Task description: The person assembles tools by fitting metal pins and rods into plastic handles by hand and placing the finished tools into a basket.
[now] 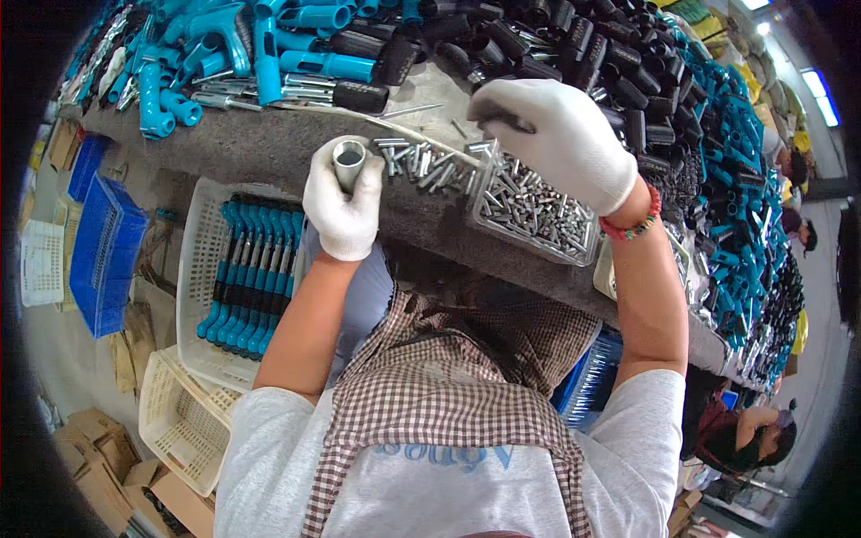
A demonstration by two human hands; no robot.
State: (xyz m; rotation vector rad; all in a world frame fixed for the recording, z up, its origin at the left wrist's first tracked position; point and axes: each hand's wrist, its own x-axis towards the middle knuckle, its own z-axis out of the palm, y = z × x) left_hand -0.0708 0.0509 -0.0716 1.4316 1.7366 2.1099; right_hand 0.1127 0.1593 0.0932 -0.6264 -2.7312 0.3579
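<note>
My left hand [342, 211], in a white glove, is wrapped round a short metal tube [349, 159] at the front edge of the bench. The tube stands with its open end upward. My right hand [565, 134], also gloved, hovers above a clear plastic box [538, 245] of small metal pins. Its fingers are curled in toward the thumb, and whatever they pinch is hidden or too small to name. Between the hands, more loose metal pins [434, 169] lie on the bench beside the box.
Teal plastic handles [327, 65] and black plastic grips [619, 76] are heaped along the far side of the bench [242, 148]. At lower left, a white crate [192, 296] holds assembled teal tools [251, 278]. Blue crates [109, 255] stand farther left. Other people sit at far right.
</note>
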